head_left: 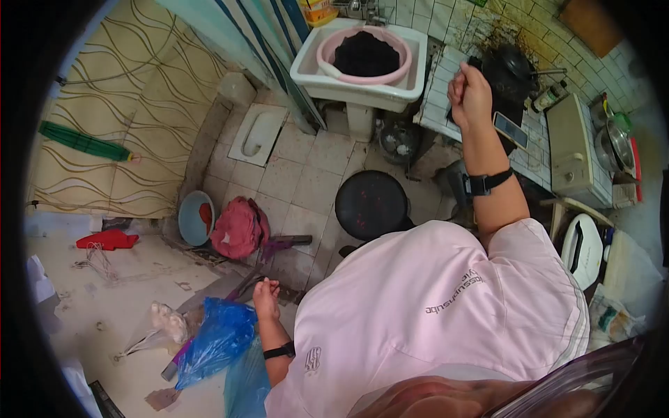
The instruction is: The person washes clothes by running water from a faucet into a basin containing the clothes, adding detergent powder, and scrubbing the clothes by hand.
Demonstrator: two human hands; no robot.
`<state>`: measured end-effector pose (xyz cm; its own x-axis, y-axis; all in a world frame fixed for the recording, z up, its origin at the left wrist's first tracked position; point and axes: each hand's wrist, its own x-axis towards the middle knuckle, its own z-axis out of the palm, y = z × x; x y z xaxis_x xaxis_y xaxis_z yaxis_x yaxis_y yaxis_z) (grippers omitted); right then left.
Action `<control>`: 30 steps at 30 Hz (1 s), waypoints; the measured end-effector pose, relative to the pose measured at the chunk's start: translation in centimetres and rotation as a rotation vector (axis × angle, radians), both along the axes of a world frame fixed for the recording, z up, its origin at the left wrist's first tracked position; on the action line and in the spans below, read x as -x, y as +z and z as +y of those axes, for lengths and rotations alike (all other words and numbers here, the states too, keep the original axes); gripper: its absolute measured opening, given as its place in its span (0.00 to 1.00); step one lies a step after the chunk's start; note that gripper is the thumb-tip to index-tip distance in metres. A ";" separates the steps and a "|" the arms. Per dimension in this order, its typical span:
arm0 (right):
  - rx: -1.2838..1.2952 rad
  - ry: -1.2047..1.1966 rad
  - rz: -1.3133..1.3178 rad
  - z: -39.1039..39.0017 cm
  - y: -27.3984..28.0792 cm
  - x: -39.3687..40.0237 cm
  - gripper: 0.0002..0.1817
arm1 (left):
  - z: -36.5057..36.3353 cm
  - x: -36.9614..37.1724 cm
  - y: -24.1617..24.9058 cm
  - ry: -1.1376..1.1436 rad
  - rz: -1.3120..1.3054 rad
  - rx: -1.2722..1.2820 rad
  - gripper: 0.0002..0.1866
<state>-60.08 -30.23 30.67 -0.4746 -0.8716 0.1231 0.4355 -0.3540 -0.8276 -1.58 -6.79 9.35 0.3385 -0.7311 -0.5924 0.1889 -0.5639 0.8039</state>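
My right hand point(468, 94) is raised beside the tiled counter point(440, 85), its fingers curled in. I see nothing in it. Near it are a dark pot point(509, 66) with a handle and a phone point(511, 130) on the counter. A black strap point(488, 183) circles my right forearm. Lower left, my left hand point(265, 299) hangs with fingers loosely bent and apart, holding nothing visible. It is nearest to a blue plastic bag point(219, 338). Another black strap point(280, 350) is on my left wrist.
Ahead, a white sink point(306, 73) holds a pink basin point(326, 50) with dark cloth point(367, 56). A round black pan point(371, 205) is low in front of me. A squat toilet point(258, 134), pale blue basin point(192, 221) and pink bundle point(239, 226) lie left. A cream appliance point(580, 150) stands right.
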 end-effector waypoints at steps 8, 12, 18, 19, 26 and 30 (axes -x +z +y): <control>0.244 0.090 0.095 3.4 9.3 -8.9 0.15 | 3.8 -5.1 -0.4 0.015 0.026 0.030 0.08; 0.261 0.091 0.114 5.8 11.6 -11.5 0.15 | 5.0 -4.9 -2.5 -0.021 0.069 0.056 0.08; 0.277 0.156 0.161 7.2 11.5 -13.0 0.16 | 6.2 -3.1 -3.3 0.005 0.101 0.032 0.10; 0.293 0.151 0.167 7.0 11.8 -13.2 0.16 | 6.3 -3.1 -3.1 0.015 0.101 0.038 0.10; 0.411 0.185 0.136 3.1 19.6 -15.5 0.17 | 7.5 -5.2 -2.5 0.115 0.069 0.106 0.09; 0.622 0.242 0.267 -1.2 26.7 -15.3 0.14 | 6.1 -5.0 -1.4 0.120 0.030 0.074 0.09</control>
<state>-44.75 -31.45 57.41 -0.1612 -0.6791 0.7161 0.3726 -0.7138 -0.5930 3.46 -0.70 7.97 0.4096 -0.7286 -0.5490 0.2759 -0.4747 0.8358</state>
